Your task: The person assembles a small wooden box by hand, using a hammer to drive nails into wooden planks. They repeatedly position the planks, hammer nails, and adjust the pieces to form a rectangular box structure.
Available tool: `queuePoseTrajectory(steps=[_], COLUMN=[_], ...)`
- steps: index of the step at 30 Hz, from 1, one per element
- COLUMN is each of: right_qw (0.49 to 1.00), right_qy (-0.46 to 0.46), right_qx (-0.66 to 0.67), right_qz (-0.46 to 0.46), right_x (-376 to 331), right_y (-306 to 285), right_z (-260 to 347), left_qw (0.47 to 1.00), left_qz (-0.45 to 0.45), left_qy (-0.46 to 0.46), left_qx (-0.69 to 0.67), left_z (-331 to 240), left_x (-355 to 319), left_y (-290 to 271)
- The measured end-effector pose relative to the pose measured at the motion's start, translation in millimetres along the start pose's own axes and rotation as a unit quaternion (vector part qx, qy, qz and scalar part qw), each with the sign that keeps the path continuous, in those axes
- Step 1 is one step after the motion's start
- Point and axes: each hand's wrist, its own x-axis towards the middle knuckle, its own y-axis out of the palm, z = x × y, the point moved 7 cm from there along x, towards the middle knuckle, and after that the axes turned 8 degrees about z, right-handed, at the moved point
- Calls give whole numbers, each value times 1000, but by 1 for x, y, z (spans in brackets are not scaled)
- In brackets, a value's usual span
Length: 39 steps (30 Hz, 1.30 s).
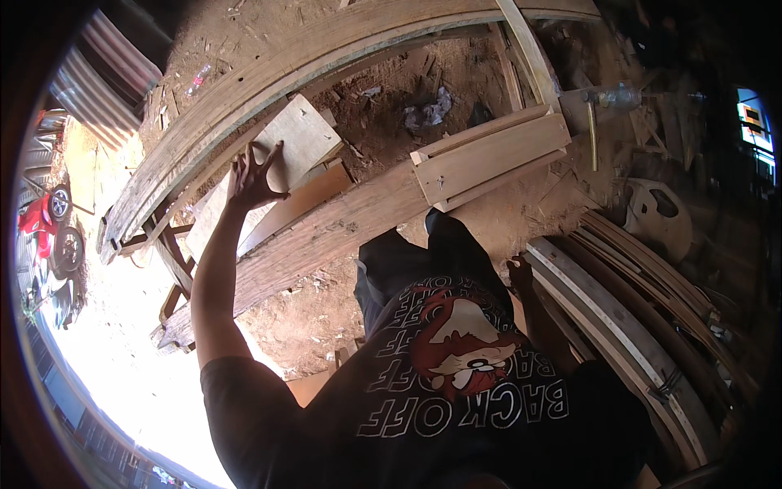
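Observation:
My left hand is spread wide over a pale wooden board, its fingers apart and its fingertips on or just above the surface. Beneath and beside that board lies a browner wooden piece. Both rest across the workbench, next to its near plank. Low at my right side hangs my right hand, close to the end of a stack of planks. It is small and in shadow, so its grip does not show clearly.
A box-like piece of joined boards sits on the bench's right end. The bench's long far beam curves behind. Wood scraps and crumpled plastic litter the dirt ground. A pale plastic chair stands at right, a red motorcycle far left.

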Motion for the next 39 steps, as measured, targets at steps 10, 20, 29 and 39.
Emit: queuePoseTrajectory(steps=[10, 20, 29, 39], right_qw=[975, 962, 979, 994], right_qy=[204, 167, 150, 77], right_qx=[-82, -201, -133, -59], right_qz=[25, 75, 33, -48], right_x=[-120, -138, -136, -66], right_y=[-23, -42, -64, -49], right_z=[-29, -30, -27, -6], left_qw=[996, 996, 991, 870], left_qz=[74, 72, 117, -134], left_qy=[44, 30, -49, -217], left_qx=[-36, -51, -46, -422], left_z=[-12, 4, 24, 5], left_x=[92, 123, 144, 112], left_y=[83, 134, 196, 172])
